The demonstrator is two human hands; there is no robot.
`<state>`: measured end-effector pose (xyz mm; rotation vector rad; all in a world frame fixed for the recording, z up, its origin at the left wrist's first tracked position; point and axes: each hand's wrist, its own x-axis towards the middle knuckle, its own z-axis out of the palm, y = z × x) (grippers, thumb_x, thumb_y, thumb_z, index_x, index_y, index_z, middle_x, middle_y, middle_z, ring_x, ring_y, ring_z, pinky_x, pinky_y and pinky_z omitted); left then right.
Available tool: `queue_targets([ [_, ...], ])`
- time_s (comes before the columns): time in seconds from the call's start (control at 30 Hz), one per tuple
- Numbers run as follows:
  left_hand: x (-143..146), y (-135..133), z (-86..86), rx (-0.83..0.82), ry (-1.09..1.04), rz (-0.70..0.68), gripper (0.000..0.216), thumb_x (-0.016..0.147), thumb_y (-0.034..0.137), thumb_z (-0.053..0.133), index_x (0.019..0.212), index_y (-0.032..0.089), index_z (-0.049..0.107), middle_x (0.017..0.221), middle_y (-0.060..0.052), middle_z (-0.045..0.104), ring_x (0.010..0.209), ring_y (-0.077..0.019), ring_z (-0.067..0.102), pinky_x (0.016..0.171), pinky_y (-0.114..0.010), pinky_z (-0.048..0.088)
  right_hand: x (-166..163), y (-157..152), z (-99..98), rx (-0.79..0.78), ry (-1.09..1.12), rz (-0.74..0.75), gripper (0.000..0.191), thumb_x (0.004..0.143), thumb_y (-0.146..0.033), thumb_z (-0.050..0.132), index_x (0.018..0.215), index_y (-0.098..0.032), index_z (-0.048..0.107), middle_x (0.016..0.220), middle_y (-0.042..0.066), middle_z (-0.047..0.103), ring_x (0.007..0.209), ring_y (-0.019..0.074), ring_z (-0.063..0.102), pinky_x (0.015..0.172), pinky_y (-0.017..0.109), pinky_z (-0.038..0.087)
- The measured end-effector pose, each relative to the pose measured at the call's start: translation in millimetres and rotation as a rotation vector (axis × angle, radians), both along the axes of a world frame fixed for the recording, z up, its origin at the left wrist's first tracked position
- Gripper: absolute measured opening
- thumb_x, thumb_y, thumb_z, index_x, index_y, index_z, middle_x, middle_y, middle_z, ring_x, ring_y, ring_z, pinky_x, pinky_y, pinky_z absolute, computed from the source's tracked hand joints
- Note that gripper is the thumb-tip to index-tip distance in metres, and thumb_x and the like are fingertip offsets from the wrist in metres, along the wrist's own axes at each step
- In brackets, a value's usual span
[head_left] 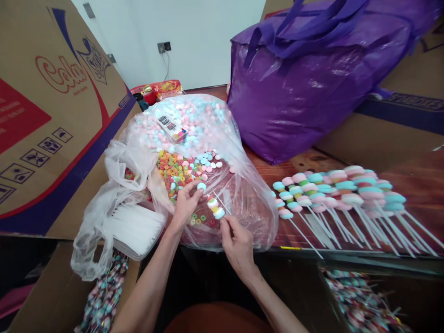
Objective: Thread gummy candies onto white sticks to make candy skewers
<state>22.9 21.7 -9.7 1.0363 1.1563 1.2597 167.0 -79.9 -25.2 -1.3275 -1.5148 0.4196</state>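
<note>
The left hand (187, 203) pinches a pale blue candy (201, 187) at its fingertips; the right hand (239, 243) apparently grasps a candy stick (215, 208), whose stacked sweets sit just beyond the thumb and forefinger, over clear plastic (255, 203).

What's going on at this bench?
A person's left hand pinches a pale blue candy; the right hand holds a short candy stack. Loose ring candies and pastel candies lie ahead of them. Candy-topped sticks lie to the right; bare white sticks sit to the left.
</note>
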Motion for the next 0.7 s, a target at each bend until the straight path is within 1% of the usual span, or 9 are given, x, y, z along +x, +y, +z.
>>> queue_targets([
  [0.1,-5,-16,-2.8,-0.028,-0.117,0.044,0.038,0.069,0.034,0.081,0.101,0.016,0.073,0.085,-0.002,0.072,0.066,-0.0095,0.062,0.067,-0.022,0.052,0,1,1.5,0.001,-0.011,0.037,0.018,0.097,-0.018,0.049,0.087,-0.017,0.063,0.067,-0.002,0.061,0.056,0.0101,0.056,0.057,0.021,0.042],
  [0.2,-4,-24,-3.6,-0.013,-0.138,0.092,0.037,0.067,0.035,0.084,0.097,0.016,0.075,0.084,-0.002,0.073,0.068,-0.0097,0.063,0.067,-0.022,0.053,1,1,0.6,-0.038,-0.020,0.078,0.019,0.098,-0.019,0.049,0.085,-0.017,0.063,0.067,-0.001,0.061,0.056,0.0105,0.055,0.057,0.021,0.042],
  [0.27,-3,-25,-4.4,-0.026,-0.152,0.109,0.039,0.065,0.035,0.085,0.098,0.016,0.076,0.082,-0.002,0.074,0.068,-0.0101,0.064,0.067,-0.022,0.053,1,1,-0.8,-0.054,-0.022,0.094,0.020,0.098,-0.020,0.049,0.085,-0.017,0.063,0.069,-0.001,0.062,0.056,0.0106,0.055,0.057,0.022,0.042],
  [0.47,-4,-27,-7.7,-0.075,-0.188,0.087,0.049,0.068,0.040,0.084,0.111,0.019,0.075,0.093,-0.004,0.076,0.075,-0.0114,0.067,0.074,-0.024,0.055,2,0,-3.1,-0.066,-0.034,0.088,0.020,0.098,-0.021,0.048,0.087,-0.017,0.064,0.068,-0.001,0.061,0.055,0.0107,0.054,0.056,0.022,0.041],
  [0.6,-5,-31,-5.7,-0.086,-0.200,0.075,0.049,0.067,0.038,0.085,0.111,0.019,0.075,0.094,-0.003,0.076,0.078,-0.0127,0.068,0.079,-0.028,0.056,2,0,-2.3,-0.067,-0.037,0.084,0.020,0.098,-0.022,0.048,0.087,-0.017,0.064,0.067,-0.001,0.061,0.054,0.0108,0.053,0.056,0.023,0.042],
  [0.7,-4,-32,-4.0,-0.073,-0.195,0.080,0.047,0.066,0.037,0.085,0.108,0.019,0.075,0.093,-0.004,0.076,0.078,-0.0136,0.068,0.078,-0.029,0.057,1,0,-1.6,-0.068,-0.038,0.081,0.021,0.098,-0.022,0.047,0.086,-0.018,0.064,0.067,-0.001,0.061,0.054,0.0111,0.052,0.055,0.023,0.042],
])
